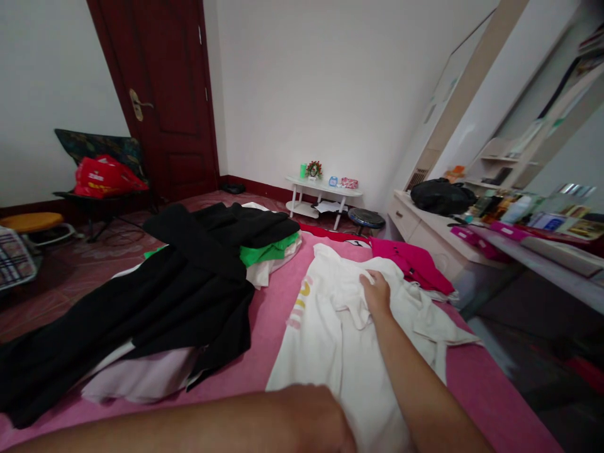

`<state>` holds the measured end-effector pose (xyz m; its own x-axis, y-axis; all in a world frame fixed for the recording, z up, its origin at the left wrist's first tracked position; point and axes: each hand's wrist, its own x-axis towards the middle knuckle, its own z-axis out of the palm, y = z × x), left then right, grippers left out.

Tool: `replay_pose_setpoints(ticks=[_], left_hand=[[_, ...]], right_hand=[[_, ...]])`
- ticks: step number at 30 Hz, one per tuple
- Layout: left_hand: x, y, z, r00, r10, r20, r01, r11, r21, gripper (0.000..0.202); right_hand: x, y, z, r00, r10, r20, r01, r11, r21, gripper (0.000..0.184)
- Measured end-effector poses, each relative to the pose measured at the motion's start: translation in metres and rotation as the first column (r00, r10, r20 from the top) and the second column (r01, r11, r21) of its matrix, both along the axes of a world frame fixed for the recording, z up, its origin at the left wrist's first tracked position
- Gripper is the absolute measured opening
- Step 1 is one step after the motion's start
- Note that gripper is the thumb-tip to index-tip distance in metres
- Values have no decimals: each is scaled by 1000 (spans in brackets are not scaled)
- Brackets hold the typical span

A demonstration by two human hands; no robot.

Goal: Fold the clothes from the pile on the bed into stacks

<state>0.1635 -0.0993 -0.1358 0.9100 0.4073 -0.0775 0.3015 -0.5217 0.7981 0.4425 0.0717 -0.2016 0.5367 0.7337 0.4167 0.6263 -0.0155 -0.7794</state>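
Note:
A white T-shirt [325, 340] with pink and yellow lettering lies spread over the pink bed cover [495, 396], its cloth bunched in the middle. My right hand [376, 292] is closed on a fold of this bunched part. At the bottom edge, my left hand [316, 415] is curled over the lower part of the shirt; it is blurred and its fingertips are hidden. Beyond the shirt lies a folded bright pink garment [410, 261]. To the left, black clothing [189, 283] is heaped over green cloth [268, 253] and a pale pink garment [146, 377].
A desk [425, 233] on the right bears a black bag [443, 196] and bottles. Against the far wall stand a small white table [325, 186] and a round stool [367, 218]. By the door [160, 94], a red bag [106, 176] sits on a folding chair [94, 141].

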Motion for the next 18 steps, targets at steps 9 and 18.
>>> replay_pose_setpoints(ticks=[9,18], left_hand=[[29,96,-37,844,518,140,-501,667,551,54],[31,87,-44,851,512,119,-478,659,581,52]], right_hand=[[-6,-16,10,979,-153,133,150,988,27,27],[-50,35,40,954,237,185,-237,971,-27,43]])
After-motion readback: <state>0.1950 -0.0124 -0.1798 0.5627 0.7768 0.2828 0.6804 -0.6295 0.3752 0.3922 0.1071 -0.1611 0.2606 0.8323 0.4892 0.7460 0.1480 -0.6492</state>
